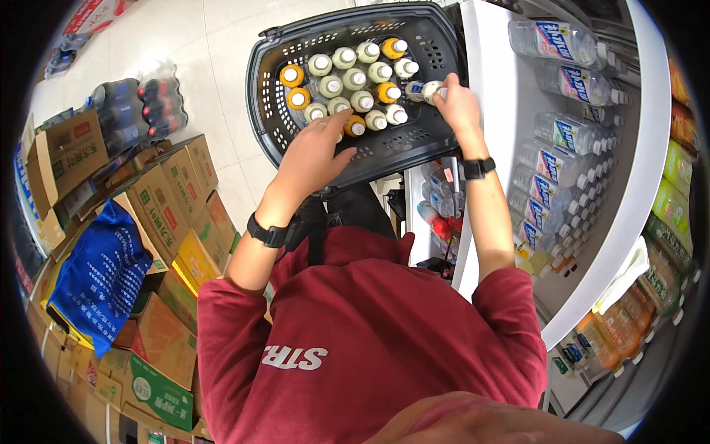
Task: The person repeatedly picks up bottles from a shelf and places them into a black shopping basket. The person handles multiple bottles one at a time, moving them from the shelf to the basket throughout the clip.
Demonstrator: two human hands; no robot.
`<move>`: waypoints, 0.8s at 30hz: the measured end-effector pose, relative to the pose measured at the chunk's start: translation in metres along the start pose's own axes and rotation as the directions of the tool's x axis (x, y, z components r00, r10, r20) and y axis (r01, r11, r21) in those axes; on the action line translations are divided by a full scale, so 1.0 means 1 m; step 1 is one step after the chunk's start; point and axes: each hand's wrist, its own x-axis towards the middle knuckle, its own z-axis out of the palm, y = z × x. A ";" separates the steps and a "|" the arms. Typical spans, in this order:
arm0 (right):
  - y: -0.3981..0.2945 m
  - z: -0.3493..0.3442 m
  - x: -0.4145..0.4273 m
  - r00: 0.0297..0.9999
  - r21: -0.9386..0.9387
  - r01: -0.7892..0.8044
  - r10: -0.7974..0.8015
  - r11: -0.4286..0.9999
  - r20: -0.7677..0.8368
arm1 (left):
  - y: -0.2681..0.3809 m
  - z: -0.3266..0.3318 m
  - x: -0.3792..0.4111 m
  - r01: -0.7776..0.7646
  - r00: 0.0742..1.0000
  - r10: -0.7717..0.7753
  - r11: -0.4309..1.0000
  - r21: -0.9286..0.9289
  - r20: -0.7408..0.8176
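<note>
My right hand [461, 105] grips a white-capped bottle with pale contents [430, 91] near its cap, at the right end of the black plastic basket [383, 160]. That bottle leans, its label partly showing. In the basket, several bottles with pale contents [354, 79] stand upright with their white caps up. Among them are several bottles with orange contents [394, 48]. My left hand [310, 152] hovers over the near-left bottles, thumb and fingers apart. One bottle beneath it is mostly hidden, and whether the fingers touch it is unclear.
At right, a white shelf unit [491, 72] holds rows of clear plastic bottles [560, 44]. More drinks [607, 333] stand beyond its edge. Cardboard cartons [161, 211] and a blue printed sheet [105, 277] lie at left. Shrink-wrapped dark bottles [161, 105] stand on the tiled floor [222, 111].
</note>
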 end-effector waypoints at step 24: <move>0.028 0.152 0.106 0.783 0.399 -0.526 0.244 0.751 0.572 | -0.001 -0.029 -0.056 0.341 0.939 -0.335 0.935 0.098 -0.075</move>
